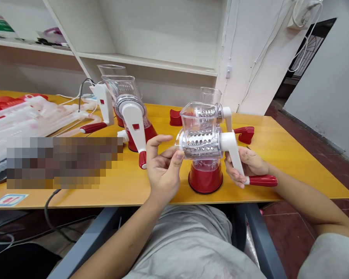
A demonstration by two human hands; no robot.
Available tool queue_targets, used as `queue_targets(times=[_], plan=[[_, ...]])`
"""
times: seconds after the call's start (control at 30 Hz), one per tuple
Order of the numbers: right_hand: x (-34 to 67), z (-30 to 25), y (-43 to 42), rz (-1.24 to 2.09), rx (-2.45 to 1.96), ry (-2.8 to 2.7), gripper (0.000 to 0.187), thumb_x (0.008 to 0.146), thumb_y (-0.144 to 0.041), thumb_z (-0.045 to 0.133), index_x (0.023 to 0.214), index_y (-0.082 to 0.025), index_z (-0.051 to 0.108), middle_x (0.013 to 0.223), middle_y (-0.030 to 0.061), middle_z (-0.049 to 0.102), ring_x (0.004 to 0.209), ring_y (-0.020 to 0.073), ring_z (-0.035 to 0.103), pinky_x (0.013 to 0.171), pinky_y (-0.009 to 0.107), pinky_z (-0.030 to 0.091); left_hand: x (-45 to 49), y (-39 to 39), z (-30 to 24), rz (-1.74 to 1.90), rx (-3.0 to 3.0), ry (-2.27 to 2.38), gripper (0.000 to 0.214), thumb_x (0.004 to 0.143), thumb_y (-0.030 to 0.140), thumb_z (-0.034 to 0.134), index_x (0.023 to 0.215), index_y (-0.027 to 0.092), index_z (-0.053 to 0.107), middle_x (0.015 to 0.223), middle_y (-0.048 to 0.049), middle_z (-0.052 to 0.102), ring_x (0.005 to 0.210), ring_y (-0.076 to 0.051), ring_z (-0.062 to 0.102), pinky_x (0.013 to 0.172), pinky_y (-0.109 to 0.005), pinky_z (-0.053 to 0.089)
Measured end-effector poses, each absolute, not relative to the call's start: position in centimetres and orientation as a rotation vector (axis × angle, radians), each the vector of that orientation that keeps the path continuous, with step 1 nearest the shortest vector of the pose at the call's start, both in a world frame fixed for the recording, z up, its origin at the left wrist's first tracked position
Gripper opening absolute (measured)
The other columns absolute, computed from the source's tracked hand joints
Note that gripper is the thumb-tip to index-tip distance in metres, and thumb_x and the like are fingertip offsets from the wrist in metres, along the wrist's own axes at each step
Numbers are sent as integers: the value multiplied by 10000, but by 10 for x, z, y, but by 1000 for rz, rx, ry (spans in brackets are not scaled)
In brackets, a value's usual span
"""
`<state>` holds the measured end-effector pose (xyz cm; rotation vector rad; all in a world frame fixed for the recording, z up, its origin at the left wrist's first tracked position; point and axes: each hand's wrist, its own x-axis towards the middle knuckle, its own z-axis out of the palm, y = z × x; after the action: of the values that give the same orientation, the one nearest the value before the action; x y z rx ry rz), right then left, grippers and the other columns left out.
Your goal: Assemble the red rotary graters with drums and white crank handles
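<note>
A rotary grater (203,145) with a clear hopper, a steel drum and a red suction base stands near the front edge of the yellow table (293,162). My left hand (163,166) is at the drum's left end, thumb and fingers pinching its rim. My right hand (246,164) is wrapped round the white crank arm, just above its red handle (263,180).
Two more graters (133,116) of the same kind stand behind on the left and another (213,99) behind the one I hold. Packed white and red parts (29,116) lie at the far left. A black cable (50,209) hangs over the table's front edge. White shelves rise behind.
</note>
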<state>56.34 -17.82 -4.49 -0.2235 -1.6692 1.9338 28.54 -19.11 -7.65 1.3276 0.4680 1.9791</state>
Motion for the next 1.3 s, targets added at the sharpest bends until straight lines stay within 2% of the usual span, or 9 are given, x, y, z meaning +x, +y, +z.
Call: queue_targets(times=[0.1, 0.27, 0.4, 0.5, 0.6, 0.77, 1.1, 1.2, 1.3], plan=[[560, -47, -184, 1884, -324, -1703, 652, 1118, -848, 746, 1151, -211, 611, 811, -3, 744, 483, 99, 570, 494, 249, 603, 281, -187, -77, 1957, 1309, 500, 538, 1029, 526, 1003, 1382, 286, 676, 868, 15, 794, 810, -179, 829, 804, -264, 667], [550, -48, -202, 1757, -416, -1765, 620, 1121, -781, 800, 1163, -178, 661, 900, 71, 826, 546, 131, 703, 588, 271, 663, 277, -181, -74, 1987, 1277, 519, 501, 1015, 569, 1006, 1341, 279, 758, 916, 7, 749, 753, -146, 740, 746, -251, 628], [546, -38, -208, 1122, -451, -2034, 506, 1116, -641, 847, 1014, -158, 737, 825, 40, 775, 668, 141, 731, 591, 203, 536, 280, -178, -71, 2012, 1239, 518, 464, 994, 570, 1022, 1256, 263, 793, 970, -2, 755, 777, -134, 710, 772, -243, 623], [549, -32, -205, 666, -462, -2047, 415, 1184, -523, 722, 969, -169, 739, 771, 9, 742, 632, 118, 683, 591, 207, 486, 282, -177, -71, 2056, 1231, 489, 425, 990, 542, 1032, 1213, 250, 819, 1006, 1, 781, 801, -114, 707, 818, -224, 615], [553, -30, -201, 450, -477, -1916, 270, 1188, -327, 633, 971, -184, 709, 756, -18, 718, 566, 91, 610, 560, 207, 443, 282, -174, -71, 2083, 1221, 487, 410, 964, 523, 1053, 1185, 248, 844, 1030, 0, 798, 857, -125, 726, 861, -229, 622], [552, -33, -198, 361, -439, -1848, 242, 1153, -200, 624, 914, -199, 661, 689, -50, 661, 508, 73, 537, 526, 211, 388, 282, -169, -73, 2118, 1211, 430, 369, 949, 452, 1064, 1147, 220, 856, 1038, -6, 816, 883, -126, 728, 878, -225, 628], [550, -37, -195, 300, -447, -1887, 256, 1233, -265, 630, 1000, -195, 707, 733, -50, 677, 535, 69, 563, 537, 215, 415, 279, -162, -76, 2169, 1274, 335, 336, 969, 401, 1043, 1160, 193, 859, 989, -5, 824, 841, -112, 727, 864, -218, 615], [551, -39, -190, 242, -452, -1900, 248, 1252, -331, 657, 1051, -205, 726, 791, -32, 724, 581, 87, 629, 570, 227, 475, 279, -160, -77, 2190, 1276, 327, 364, 959, 413, 1051, 1162, 185, 853, 996, -9, 817, 844, -113, 722, 858, -220, 608], [553, -43, -181, 189, -445, -1859, 182, 1232, -393, 728, 1205, -215, 755, 1023, 31, 821, 818, 142, 780, 730, 266, 615, 279, -160, -77, 2201, 1263, 343, 446, 916, 452, 1083, 1154, 170, 833, 984, -7, 766, 854, -119, 697, 864, -231, 596]])
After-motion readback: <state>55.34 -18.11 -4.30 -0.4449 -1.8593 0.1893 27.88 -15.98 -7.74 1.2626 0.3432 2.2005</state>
